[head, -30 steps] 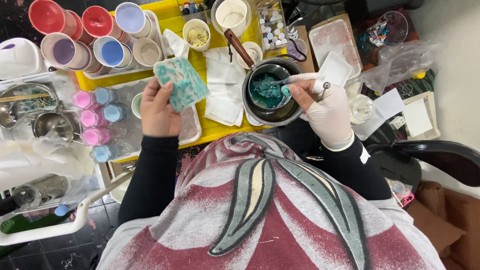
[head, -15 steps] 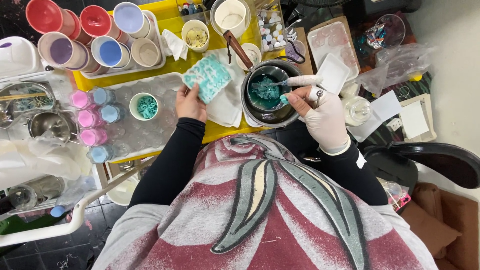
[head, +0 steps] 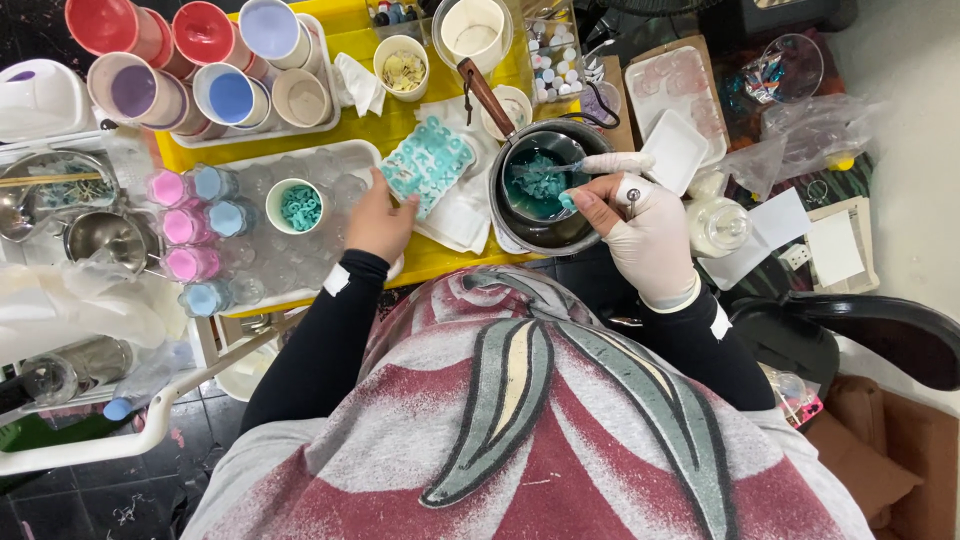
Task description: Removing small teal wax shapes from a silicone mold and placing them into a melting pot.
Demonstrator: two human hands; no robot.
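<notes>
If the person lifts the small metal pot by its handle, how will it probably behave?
The small metal pot holds teal liquid, so it may slosh or spill if tilted. Its long brown handle sits at one side, so it probably feels lopsided. Metal walls look stiff.

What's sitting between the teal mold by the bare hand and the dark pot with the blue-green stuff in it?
In the head view, a crumpled white cloth lies on the yellow tray between the teal mold and the dark pot.
</notes>
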